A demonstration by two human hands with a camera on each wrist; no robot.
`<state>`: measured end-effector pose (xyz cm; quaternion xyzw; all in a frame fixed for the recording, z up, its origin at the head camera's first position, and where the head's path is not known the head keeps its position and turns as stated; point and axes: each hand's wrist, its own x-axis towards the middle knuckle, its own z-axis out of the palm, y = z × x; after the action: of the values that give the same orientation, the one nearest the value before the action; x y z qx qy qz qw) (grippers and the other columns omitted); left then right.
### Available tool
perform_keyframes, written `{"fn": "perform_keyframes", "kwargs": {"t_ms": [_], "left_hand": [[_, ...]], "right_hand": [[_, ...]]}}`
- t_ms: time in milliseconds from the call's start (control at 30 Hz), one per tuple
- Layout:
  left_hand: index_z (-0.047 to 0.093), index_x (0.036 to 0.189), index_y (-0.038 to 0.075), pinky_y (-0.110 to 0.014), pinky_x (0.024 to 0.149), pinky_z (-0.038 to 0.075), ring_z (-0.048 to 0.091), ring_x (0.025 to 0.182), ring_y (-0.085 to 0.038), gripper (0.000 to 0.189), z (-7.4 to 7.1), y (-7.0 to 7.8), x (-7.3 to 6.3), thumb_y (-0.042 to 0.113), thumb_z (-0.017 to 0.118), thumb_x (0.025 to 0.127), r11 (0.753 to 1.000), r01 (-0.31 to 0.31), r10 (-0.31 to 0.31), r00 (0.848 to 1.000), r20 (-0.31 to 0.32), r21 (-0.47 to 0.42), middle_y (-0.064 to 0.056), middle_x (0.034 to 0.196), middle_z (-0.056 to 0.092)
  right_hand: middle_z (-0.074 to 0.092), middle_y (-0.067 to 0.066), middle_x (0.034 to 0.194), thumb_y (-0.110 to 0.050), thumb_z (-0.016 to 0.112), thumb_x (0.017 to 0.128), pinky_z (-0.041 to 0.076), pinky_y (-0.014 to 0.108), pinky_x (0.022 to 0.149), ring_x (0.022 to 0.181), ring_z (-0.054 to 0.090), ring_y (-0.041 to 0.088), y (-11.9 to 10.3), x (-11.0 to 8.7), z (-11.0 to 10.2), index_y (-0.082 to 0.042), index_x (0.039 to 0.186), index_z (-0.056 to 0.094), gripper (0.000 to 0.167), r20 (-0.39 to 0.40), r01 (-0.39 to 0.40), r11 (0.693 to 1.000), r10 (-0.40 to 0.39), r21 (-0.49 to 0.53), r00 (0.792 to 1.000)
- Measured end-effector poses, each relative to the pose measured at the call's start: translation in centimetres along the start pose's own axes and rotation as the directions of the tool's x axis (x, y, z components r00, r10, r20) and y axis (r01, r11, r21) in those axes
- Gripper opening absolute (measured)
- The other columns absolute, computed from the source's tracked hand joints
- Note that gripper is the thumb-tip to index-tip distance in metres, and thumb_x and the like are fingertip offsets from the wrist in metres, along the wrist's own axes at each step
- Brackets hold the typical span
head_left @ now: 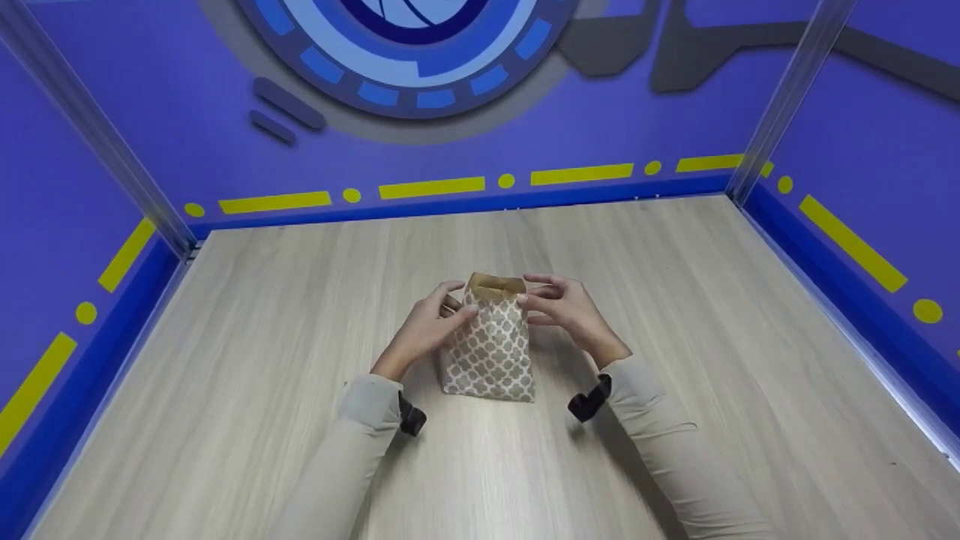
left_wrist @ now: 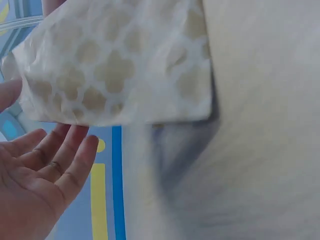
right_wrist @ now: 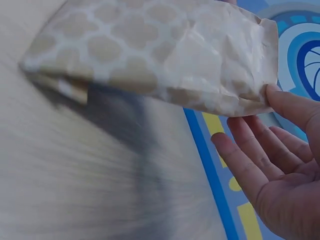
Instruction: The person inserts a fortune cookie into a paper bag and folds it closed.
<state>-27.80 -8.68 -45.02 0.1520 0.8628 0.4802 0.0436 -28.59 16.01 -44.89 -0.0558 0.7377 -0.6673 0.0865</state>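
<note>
A paper bag (head_left: 491,352), tan with a white lattice pattern, stands in front of me with its mouth gaping at the top and brown paper inside. My left hand (head_left: 426,324) pinches the bag's upper left edge, thumb on the front and fingers at the side and behind. At the upper right edge my right hand (head_left: 571,309) pinches it likewise. In the left wrist view the bag (left_wrist: 115,72) is over the left hand's spread fingers (left_wrist: 75,172). The right wrist view shows the right thumb (right_wrist: 290,106) against the crumpled top of the bag (right_wrist: 135,45). Its contents cannot be seen.
A pale wood-grain table (head_left: 285,300) lies under the bag. Blue printed panels (head_left: 442,161) with yellow marks stand along its back and sides, joined by clear corner posts (head_left: 787,97). A black strap mount (head_left: 591,399) sits on each wrist.
</note>
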Motion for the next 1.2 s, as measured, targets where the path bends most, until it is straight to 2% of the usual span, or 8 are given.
{"fn": "perform_keyframes", "kwargs": {"t_ms": [167, 267, 433, 567, 733, 867, 1067, 1200], "left_hand": [[0.055, 0.132, 0.010, -0.034, 0.080, 0.051, 0.060, 0.096, -0.021, 0.051, 0.0, 0.2, 0.0, 0.037, 0.066, 0.090, 0.996, -0.001, 0.002, 1.000, 0.008, -0.084, -0.008, 0.105, 0.062], [0.060, 0.124, 0.010, -0.034, 0.082, 0.050, 0.059, 0.099, -0.022, 0.044, 0.1, 0.3, -0.1, 0.035, 0.067, 0.089, 0.990, -0.004, 0.005, 1.000, 0.010, -0.144, -0.008, 0.109, 0.061], [0.063, 0.120, 0.007, -0.035, 0.090, 0.049, 0.059, 0.105, -0.021, 0.043, 0.2, 0.5, 0.0, 0.030, 0.072, 0.086, 0.969, 0.026, -0.029, 1.000, -0.008, -0.245, -0.009, 0.115, 0.063], [0.061, 0.122, 0.001, -0.033, 0.091, 0.051, 0.061, 0.105, -0.021, 0.045, 0.4, 0.6, 0.1, 0.022, 0.073, 0.085, 0.953, 0.043, -0.053, 0.998, -0.023, -0.299, -0.013, 0.116, 0.064], [0.063, 0.118, -0.002, -0.029, 0.085, 0.052, 0.062, 0.097, -0.017, 0.041, 0.7, 0.5, 0.2, 0.017, 0.074, 0.084, 0.949, 0.017, -0.042, 0.996, -0.073, -0.315, -0.014, 0.111, 0.067], [0.066, 0.114, 0.001, -0.027, 0.082, 0.052, 0.063, 0.093, -0.015, 0.038, 0.9, 0.4, 0.2, 0.019, 0.076, 0.082, 0.944, -0.015, -0.023, 0.994, -0.110, -0.330, -0.012, 0.106, 0.068], [0.069, 0.105, 0.003, -0.029, 0.083, 0.051, 0.062, 0.091, -0.016, 0.032, 1.2, 0.2, 0.2, 0.022, 0.078, 0.080, 0.950, -0.044, -0.003, 0.989, -0.150, -0.308, -0.010, 0.101, 0.069], [0.068, 0.104, 0.003, -0.031, 0.084, 0.051, 0.062, 0.092, -0.016, 0.031, 1.2, 0.3, 0.0, 0.021, 0.077, 0.081, 0.957, -0.037, -0.013, 0.985, -0.170, -0.289, -0.008, 0.100, 0.068]], "right_hand": [[0.061, 0.020, 0.123, -0.017, 0.074, 0.084, 0.055, 0.038, 0.085, 0.099, 0.067, 0.020, -0.5, -0.2, 0.0, -0.005, 0.134, 0.053, 0.056, 0.001, -0.004, 0.998, 0.004, 0.061, 1.000], [0.062, 0.017, 0.120, -0.016, 0.073, 0.085, 0.055, 0.037, 0.085, 0.098, 0.067, 0.018, -0.6, -0.3, -0.1, -0.004, 0.134, 0.052, 0.055, 0.008, 0.008, 0.996, -0.009, 0.091, 1.000], [0.063, 0.012, 0.116, -0.017, 0.072, 0.085, 0.054, 0.036, 0.087, 0.099, 0.066, 0.017, -0.8, -0.5, -0.1, -0.004, 0.133, 0.052, 0.053, 0.012, 0.018, 0.993, -0.019, 0.117, 1.000], [0.061, 0.012, 0.118, -0.018, 0.071, 0.087, 0.054, 0.034, 0.087, 0.102, 0.064, 0.017, -0.8, -0.6, 0.0, -0.002, 0.132, 0.052, 0.052, 0.004, 0.022, 0.992, -0.022, 0.122, 1.000], [0.059, 0.014, 0.121, -0.019, 0.070, 0.088, 0.053, 0.032, 0.088, 0.103, 0.063, 0.015, -0.7, -0.6, 0.3, 0.000, 0.134, 0.051, 0.053, 0.000, 0.028, 0.992, -0.028, 0.123, 1.000], [0.060, 0.011, 0.117, -0.015, 0.070, 0.087, 0.052, 0.029, 0.088, 0.101, 0.062, 0.014, -0.6, -0.7, 0.4, 0.002, 0.134, 0.050, 0.054, 0.009, 0.037, 0.991, -0.039, 0.125, 0.999], [0.064, 0.006, 0.107, -0.014, 0.072, 0.085, 0.053, 0.027, 0.086, 0.096, 0.064, 0.014, -0.4, -0.7, 0.6, 0.005, 0.125, 0.056, 0.046, -0.002, 0.060, 0.989, -0.060, 0.136, 0.998], [0.065, 0.005, 0.103, -0.015, 0.073, 0.085, 0.053, 0.028, 0.086, 0.094, 0.065, 0.015, -0.2, -0.6, 0.5, 0.003, 0.119, 0.061, 0.041, -0.009, 0.072, 0.989, -0.071, 0.128, 0.997]]}}
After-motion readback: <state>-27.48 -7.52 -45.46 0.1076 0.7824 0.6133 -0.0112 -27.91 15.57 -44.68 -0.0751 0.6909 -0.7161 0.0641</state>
